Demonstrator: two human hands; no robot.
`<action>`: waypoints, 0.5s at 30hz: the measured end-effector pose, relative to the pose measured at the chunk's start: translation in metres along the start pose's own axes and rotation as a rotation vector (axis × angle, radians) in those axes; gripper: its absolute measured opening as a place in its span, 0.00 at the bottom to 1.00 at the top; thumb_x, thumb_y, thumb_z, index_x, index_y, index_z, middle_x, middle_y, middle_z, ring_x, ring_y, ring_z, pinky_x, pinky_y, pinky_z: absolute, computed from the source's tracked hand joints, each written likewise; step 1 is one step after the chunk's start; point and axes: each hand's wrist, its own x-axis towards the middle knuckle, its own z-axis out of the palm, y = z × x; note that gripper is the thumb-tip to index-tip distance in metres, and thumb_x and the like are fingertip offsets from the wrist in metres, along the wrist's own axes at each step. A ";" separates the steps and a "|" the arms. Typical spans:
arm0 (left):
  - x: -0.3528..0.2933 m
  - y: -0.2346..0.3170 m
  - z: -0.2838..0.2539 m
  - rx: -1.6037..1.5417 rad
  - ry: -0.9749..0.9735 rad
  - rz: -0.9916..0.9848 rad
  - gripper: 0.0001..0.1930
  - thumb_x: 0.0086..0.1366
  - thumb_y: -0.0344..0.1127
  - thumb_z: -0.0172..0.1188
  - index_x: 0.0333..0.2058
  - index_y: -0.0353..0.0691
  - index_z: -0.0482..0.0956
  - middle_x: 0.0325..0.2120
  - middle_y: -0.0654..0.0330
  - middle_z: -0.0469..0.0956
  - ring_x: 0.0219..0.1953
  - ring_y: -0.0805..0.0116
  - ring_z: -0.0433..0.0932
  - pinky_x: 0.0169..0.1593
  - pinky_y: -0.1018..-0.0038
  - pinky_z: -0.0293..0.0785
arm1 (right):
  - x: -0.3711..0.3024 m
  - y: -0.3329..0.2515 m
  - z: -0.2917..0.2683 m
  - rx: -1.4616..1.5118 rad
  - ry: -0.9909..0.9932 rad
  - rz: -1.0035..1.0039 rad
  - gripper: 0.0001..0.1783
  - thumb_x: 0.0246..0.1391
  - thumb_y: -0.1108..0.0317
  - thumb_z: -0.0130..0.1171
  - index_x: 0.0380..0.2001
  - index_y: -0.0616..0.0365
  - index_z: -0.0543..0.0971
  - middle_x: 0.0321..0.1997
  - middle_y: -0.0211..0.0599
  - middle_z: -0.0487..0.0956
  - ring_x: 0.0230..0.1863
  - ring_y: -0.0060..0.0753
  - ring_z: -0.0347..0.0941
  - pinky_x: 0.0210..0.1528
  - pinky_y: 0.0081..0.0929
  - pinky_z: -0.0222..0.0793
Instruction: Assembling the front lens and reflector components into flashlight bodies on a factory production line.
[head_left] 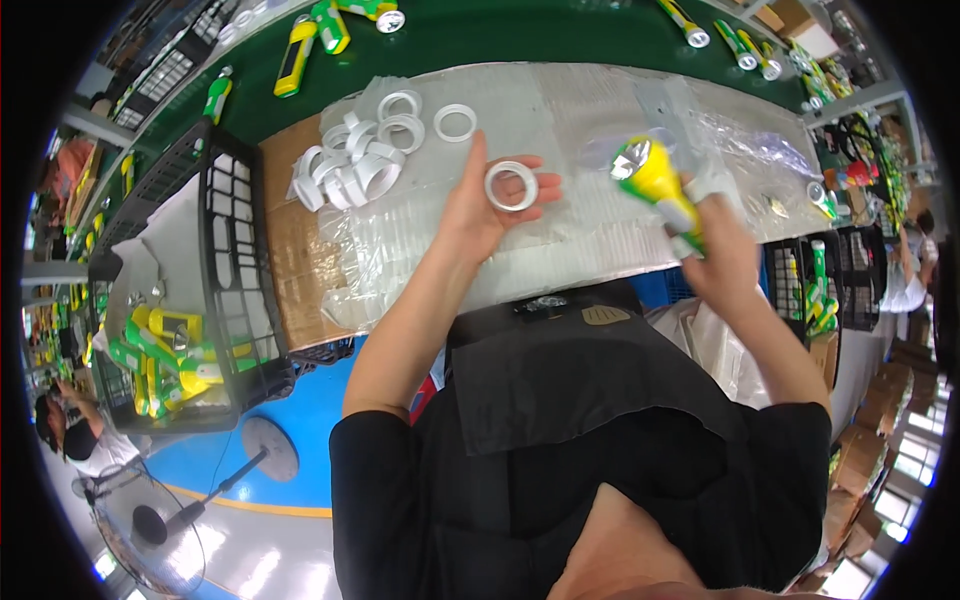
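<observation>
Resting a white plastic ring [511,207] on the spread, open left hand [478,205]; gripping a yellow-and-green plastic torch [655,180], silver lens end tipped up, in the closed right hand [725,255] (a bit blurred, that one). Apart over the film-covered bench [560,110], so probably at the bringing-together step; calling next, by the look of it, for lining up ring with lens end. Now the counting! One ring on the fingers, one torch in the grip. Off left, a black plastic crate [232,380] of torches, too jumbled to count. Beyond, a heap of white rings [383,152], roughly a dozen, too overlapped for certainty; beside it, one loose white ring [438,124]. Farthest, on the dark green surface [560,40]: four torches [295,57] leftward, three torches [684,22] rightward.
</observation>
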 end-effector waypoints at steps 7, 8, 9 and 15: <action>-0.007 -0.003 -0.011 -0.012 0.007 0.034 0.40 0.69 0.69 0.32 0.50 0.33 0.74 0.43 0.45 0.81 0.42 0.58 0.83 0.33 0.76 0.77 | -0.047 0.014 0.019 0.046 -0.120 0.166 0.28 0.49 0.69 0.61 0.55 0.58 0.69 0.41 0.48 0.73 0.40 0.54 0.72 0.38 0.42 0.69; -0.004 -0.003 -0.011 -0.009 -0.007 0.026 0.40 0.69 0.69 0.32 0.50 0.33 0.74 0.43 0.45 0.81 0.42 0.58 0.83 0.33 0.76 0.77 | -0.056 0.021 0.020 0.049 -0.251 0.120 0.30 0.49 0.68 0.61 0.58 0.57 0.68 0.40 0.47 0.73 0.39 0.54 0.72 0.37 0.41 0.69; -0.002 -0.004 -0.013 -0.024 -0.004 0.031 0.40 0.70 0.68 0.33 0.50 0.32 0.74 0.43 0.45 0.81 0.42 0.58 0.83 0.32 0.76 0.78 | -0.065 0.026 0.021 0.054 -0.384 0.077 0.32 0.50 0.68 0.60 0.60 0.56 0.67 0.40 0.47 0.72 0.39 0.54 0.72 0.37 0.41 0.68; -0.002 -0.006 -0.014 -0.060 0.005 -0.006 0.38 0.70 0.66 0.35 0.49 0.31 0.74 0.42 0.44 0.81 0.41 0.57 0.83 0.29 0.77 0.79 | -0.166 0.054 0.014 0.235 -0.226 0.033 0.37 0.44 0.71 0.56 0.62 0.63 0.65 0.39 0.49 0.77 0.35 0.57 0.75 0.41 0.39 0.72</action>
